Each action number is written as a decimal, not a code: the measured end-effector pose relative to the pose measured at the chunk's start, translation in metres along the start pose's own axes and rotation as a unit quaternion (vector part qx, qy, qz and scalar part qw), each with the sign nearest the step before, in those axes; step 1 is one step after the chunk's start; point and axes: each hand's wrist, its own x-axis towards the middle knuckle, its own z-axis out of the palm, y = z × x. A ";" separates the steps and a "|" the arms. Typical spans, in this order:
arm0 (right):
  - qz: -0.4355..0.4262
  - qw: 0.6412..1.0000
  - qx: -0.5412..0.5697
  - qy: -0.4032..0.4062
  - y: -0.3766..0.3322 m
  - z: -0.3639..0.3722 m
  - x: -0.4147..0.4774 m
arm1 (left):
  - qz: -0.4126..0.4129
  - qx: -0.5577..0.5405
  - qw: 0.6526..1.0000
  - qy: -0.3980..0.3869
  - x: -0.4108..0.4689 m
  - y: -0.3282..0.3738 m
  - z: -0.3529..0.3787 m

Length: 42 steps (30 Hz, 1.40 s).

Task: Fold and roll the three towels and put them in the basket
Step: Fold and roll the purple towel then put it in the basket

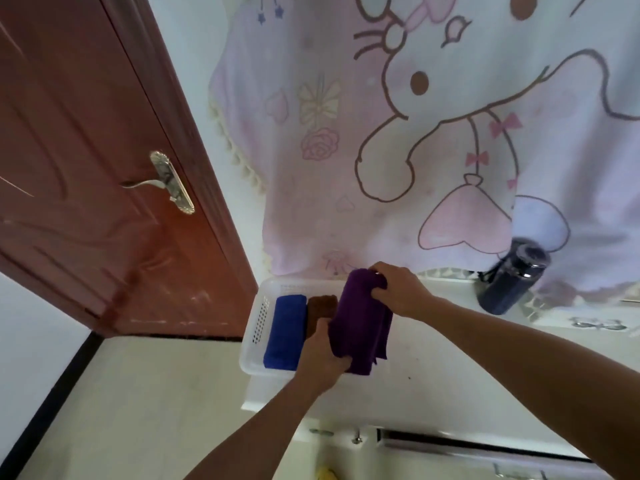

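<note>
Where the wall rose behind the desk, a big pale pink cloth (346,168) hung over most of it, printed with a cartoon animal in brown outline, bows, hearts, a rose and small stars, with a cream fringe down its left edge. To the left stood a red-brown wooden door (86,168). Below the door lay a pale floor (138,410), edged by a dark skirting strip along a white wall.

The white desk (450,358) carried the things, with a patterned mat along its far edge. At its left end sat a white plastic basket (254,341), its left wall pierced with rows of small holes. Faint marks on its far rim were too blurred to read.

A rolled purple towel (360,327) was held over the right part of the basket, its loose edges hanging at the near end; whether it touched the basket floor could not be told. The right hand (398,289) gripped its far end, fingers curled round the roll. The left hand (322,355) gripped its near end from the left side.

A rolled blue towel (285,332) lay inside the basket against the left wall. A rolled brown towel (320,308) lay just beside it, between the blue and the purple, partly hidden by the left hand.

A dark blue bottle (509,278) stood at the desk's far edge, well apart from the basket. A silver lever handle (166,183) sat on the door.
</note>
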 end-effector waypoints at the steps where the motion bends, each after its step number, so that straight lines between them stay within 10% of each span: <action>1: 0.003 1.000 -0.011 -0.004 0.000 0.002 0.011 | -0.010 -0.015 1.000 -0.005 0.009 -0.002 0.002; 16: -0.005 0.952 -0.238 -0.191 0.039 0.095 0.102 | -0.177 0.129 0.971 -0.096 0.069 -0.037 0.063; 21: -0.048 0.924 -0.310 -0.219 0.040 0.100 0.112 | -0.133 0.225 0.965 -0.006 0.059 -0.032 0.068; 34: -0.231 0.914 -0.296 -0.152 0.032 0.086 0.104 | -0.079 0.248 0.965 -0.043 0.063 -0.033 0.068; 42: -0.159 0.925 -0.256 -0.233 0.052 0.115 0.106 | -0.163 0.235 0.958 0.022 0.057 -0.039 0.075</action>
